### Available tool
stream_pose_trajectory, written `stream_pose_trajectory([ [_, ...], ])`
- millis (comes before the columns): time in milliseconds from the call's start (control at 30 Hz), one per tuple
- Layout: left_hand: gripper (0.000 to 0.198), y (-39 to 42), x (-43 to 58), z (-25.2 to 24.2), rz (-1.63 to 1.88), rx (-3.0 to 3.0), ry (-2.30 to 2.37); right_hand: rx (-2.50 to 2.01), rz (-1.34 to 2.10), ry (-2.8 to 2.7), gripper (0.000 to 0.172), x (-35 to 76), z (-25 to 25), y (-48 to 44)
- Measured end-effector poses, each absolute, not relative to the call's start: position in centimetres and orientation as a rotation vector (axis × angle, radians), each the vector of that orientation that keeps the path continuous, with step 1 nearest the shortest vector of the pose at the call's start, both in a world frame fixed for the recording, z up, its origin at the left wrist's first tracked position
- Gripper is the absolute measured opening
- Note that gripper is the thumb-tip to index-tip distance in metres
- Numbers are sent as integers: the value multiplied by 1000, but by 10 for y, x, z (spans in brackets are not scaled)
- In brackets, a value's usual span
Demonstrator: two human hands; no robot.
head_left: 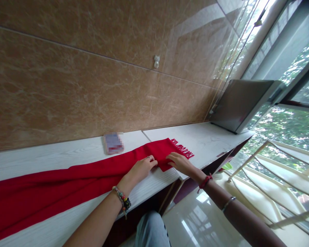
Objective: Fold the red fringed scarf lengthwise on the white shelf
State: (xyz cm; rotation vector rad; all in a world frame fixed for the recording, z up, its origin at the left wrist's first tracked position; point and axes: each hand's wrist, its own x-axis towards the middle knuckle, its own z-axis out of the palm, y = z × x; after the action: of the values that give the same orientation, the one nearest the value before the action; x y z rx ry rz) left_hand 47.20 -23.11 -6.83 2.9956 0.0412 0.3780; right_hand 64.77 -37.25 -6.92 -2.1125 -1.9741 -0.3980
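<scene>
A long red scarf (92,175) stretches across the white wood-grain surface, with creases running along its length. Its fringed end lies to the right, where the cloth looks flatter and squared off. My left hand (139,171), with a ring and a beaded bracelet on its wrist, is closed on the scarf's near edge. Close to the fringe, my right hand (182,164) pinches the same near edge with bent fingers; a red cord and a bangle circle that arm. The undersides of the fingers are partly hidden.
Behind the scarf, a small blurred-out packet (113,143) lies against the brown tiled wall (92,85). A small white cat-shaped hook (156,61) is on the tiles. At the far right end stands a grey box-like appliance (243,103). A cream rack (270,185) is beside the window.
</scene>
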Motion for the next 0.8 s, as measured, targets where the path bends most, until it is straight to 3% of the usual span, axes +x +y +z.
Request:
stream_pose_trajectory([
  [133,11,-236,480,-66,514,3098,4,-2054,-473,-1969,18,653,-77,-371],
  [333,14,-239,488,-63,680,3194,-2,-1833,-664,-2068,24,661,-76,-382],
  [533,13,-242,484,-63,634,3293,-171,-1887,-838,-1956,25,653,-82,-384],
  [800,18,-245,480,-51,661,3220,-68,-1857,-711,-1910,31,664,-76,-390],
])
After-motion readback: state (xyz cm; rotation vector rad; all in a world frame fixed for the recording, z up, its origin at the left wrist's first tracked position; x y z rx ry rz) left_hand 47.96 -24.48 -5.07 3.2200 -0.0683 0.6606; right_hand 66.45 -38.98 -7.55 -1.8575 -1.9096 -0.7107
